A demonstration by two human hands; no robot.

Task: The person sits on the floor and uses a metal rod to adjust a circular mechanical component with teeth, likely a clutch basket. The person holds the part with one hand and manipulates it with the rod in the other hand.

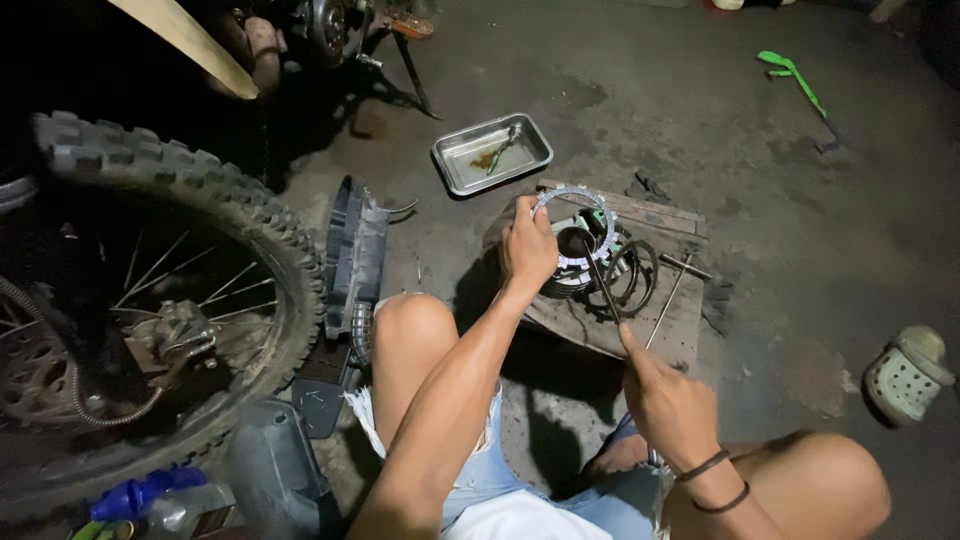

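1. The left hand [527, 252] has its fingers closed on a toothed metal ring [573, 228], a flat clutch plate, holding it by the rim at the ring's 9 o'clock side.
2. The ring is tipped up over a round clutch stack [575, 265] that sits on a wooden board [640, 310] on the floor [800, 220].
3. The right hand [668, 400] has its fingers wrapped round a thin dark tool [603, 285]. Its tip pokes toward the middle of the stack.
4. The ring looks thin, stiff and light. It may be oily and slippery, so I think the rim with the teeth is the best place to grip it.
5. At 12 o'clock from the stack is a shiny metal tray [490, 152]. It holds a little brown oil and a small tool.
6. A knobby motorcycle wheel [150, 300] is at 9 o'clock. A pale clog shoe [908, 375] is at 3 o'clock.
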